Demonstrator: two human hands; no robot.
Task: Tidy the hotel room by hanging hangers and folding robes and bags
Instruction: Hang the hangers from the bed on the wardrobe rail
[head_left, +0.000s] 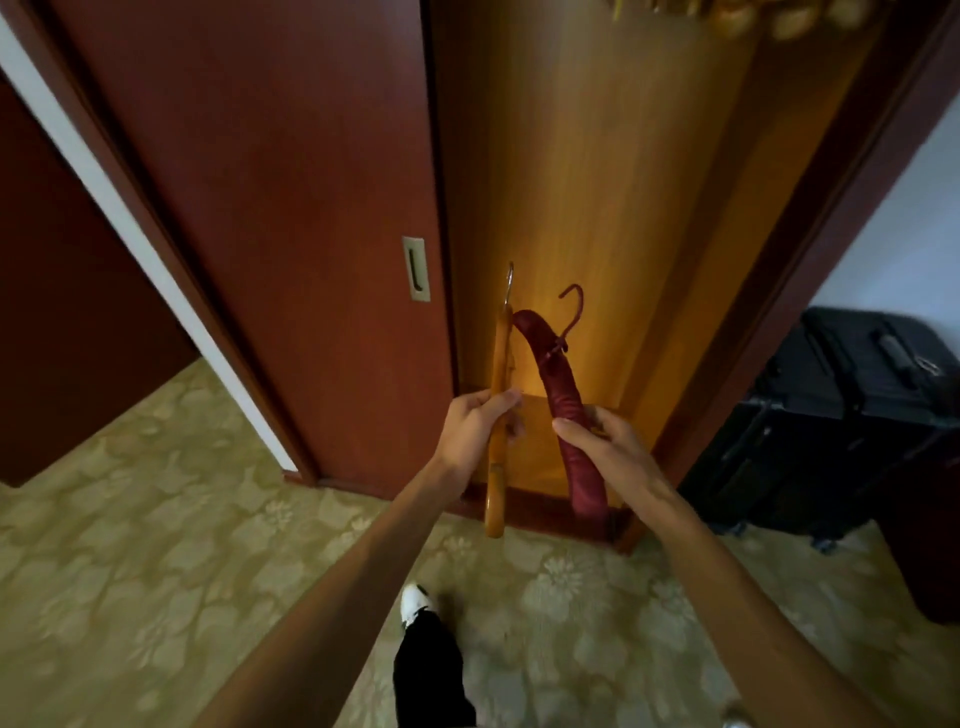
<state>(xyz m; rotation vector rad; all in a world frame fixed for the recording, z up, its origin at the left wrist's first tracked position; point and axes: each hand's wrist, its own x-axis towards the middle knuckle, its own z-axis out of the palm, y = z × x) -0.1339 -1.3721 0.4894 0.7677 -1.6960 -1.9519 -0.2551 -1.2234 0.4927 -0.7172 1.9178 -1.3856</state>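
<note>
My left hand (480, 421) grips a wooden hanger (500, 353) near its middle; the hanger stands on end with its metal hook pointing up. My right hand (605, 441) grips a padded dark red hanger (563, 384) around its lower half, the red hook curling up at the right. Both hangers are held side by side in front of the open wardrobe (597, 182), whose lit wooden interior fills the upper middle. Several hangers hang blurred at the wardrobe's top edge (737, 15).
The wardrobe's dark red sliding door (291, 208) with a recessed metal handle (416, 268) stands to the left. A black suitcase (841, 415) sits on the right by the white wall. My leg and white shoe (415, 605) stand on the patterned carpet (156, 545).
</note>
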